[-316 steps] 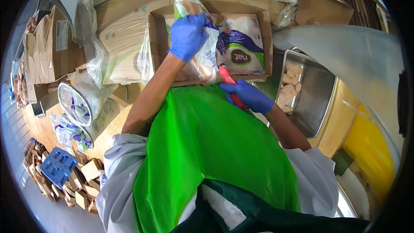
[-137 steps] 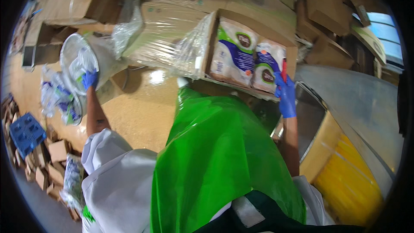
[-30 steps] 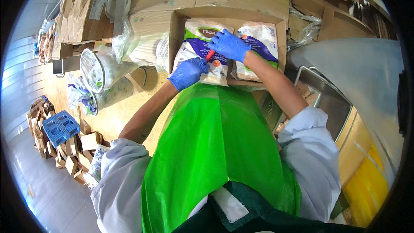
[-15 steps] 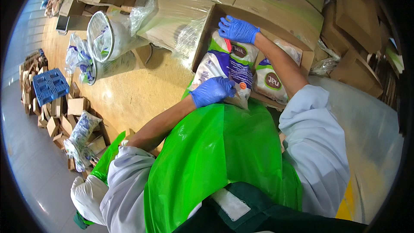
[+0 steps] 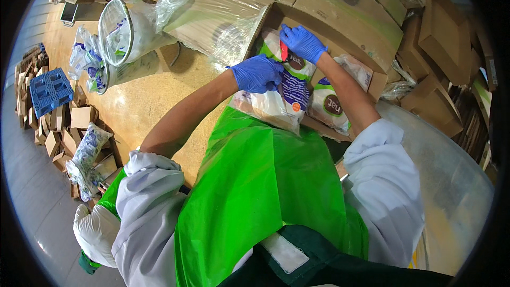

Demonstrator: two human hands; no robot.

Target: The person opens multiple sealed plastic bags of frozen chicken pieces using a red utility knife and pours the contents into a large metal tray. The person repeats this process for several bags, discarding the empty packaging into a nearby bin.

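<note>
My right hand [image 5: 304, 43] is closed around a small red cutter [image 5: 283, 50], which points down at a printed plastic bag. My left hand [image 5: 257, 73], bent at the wrist, has its fingers curled into the upper left part of the purple, white and green bag [image 5: 295, 87], close to the cutter. Pale contents show through the film at the bag's lower end, which hangs over the near side of an open cardboard box [image 5: 376, 86]. A second, similar bag [image 5: 325, 107] lies in the box under my right forearm. Both hands wear blue gloves.
Film-wrapped cartons [image 5: 340, 26] are stacked behind the box. A lined bin [image 5: 116, 32] with discarded plastic stands at the left. Beyond it are a blue pallet [image 5: 50, 91] and a heap of cardboard [image 5: 82, 117]. Another person's white-gloved hand [image 5: 96, 234] is at lower left.
My left hand has moved up the bag from its lower end to near the cutter. My right hand has shifted slightly right and down, still holding the cutter.
</note>
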